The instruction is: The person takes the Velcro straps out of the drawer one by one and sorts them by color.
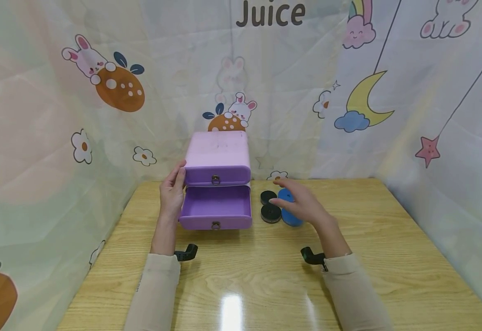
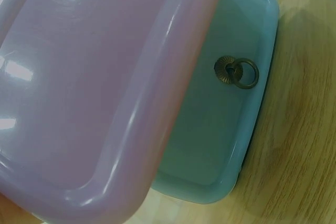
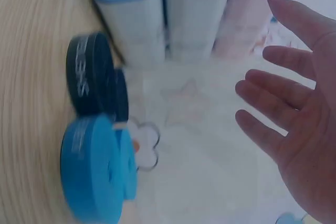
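Note:
A small drawer cabinet [image 1: 218, 149] with a pink top stands at the back of the table. Its purple upper drawer [image 1: 232, 176] is closed, and the purple drawer below [image 1: 218, 202] is pulled out. Beneath that, a light blue drawer [image 2: 194, 129] with a brass ring pull shows in the left wrist view. My left hand [image 1: 172, 191] rests against the cabinet's left side, thumb at the front corner. Two black rolls [image 3: 86, 74] and two blue rolls [image 3: 86, 169], disc-shaped, stand right of the cabinet. Over them my right hand [image 1: 303, 202] is spread, holding nothing.
The wooden table [image 1: 241, 276] reaches up to a printed cloth backdrop [image 1: 290, 92], which also hangs along both sides. A black wrist camera mount [image 1: 187, 253] sits at the left wrist, and another mount [image 1: 312, 256] at the right.

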Demonstrator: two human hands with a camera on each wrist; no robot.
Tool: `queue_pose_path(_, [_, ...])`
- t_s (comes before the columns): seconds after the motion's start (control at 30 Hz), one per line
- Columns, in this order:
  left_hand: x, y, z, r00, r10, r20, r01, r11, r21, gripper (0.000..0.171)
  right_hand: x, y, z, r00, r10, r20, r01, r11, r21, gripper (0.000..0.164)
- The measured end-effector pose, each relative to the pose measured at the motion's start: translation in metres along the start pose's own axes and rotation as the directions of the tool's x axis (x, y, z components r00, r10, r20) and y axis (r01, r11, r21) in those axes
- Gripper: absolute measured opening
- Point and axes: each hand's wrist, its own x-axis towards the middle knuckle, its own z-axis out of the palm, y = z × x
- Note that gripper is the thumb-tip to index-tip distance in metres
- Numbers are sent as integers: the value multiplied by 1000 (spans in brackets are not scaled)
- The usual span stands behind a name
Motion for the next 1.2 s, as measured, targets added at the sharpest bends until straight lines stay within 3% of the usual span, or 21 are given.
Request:
queue_pose_path(0.17, [0,0,0,1000,1,-2,-1,1000,-9,43,5,-28,7,986,-161,-39,160,987,-20,59])
queue_pose_path(0.47, [1,-2,-1,1000,6,5,-5,1000,-16,43,9,-66,23,928,-361,-89,359,933,-37,50])
queue_pose_path(0.73, [1,-2,-2,1000,13,9,-13,1000,-16,45,9,-84,37,926,-378,9,377,922,-89,62])
queue_pose_path(1.07, [1,-1,-1,1000,8,6,-8,1000,-4,44,8,-95,49,897,-437,68,442,889,-118,72])
queue_pose_path(1.2, [1,-1,-1,1000,1,3,-1,1000,-5,44,7,-98,55,883,-461,93,470,860,-198,73])
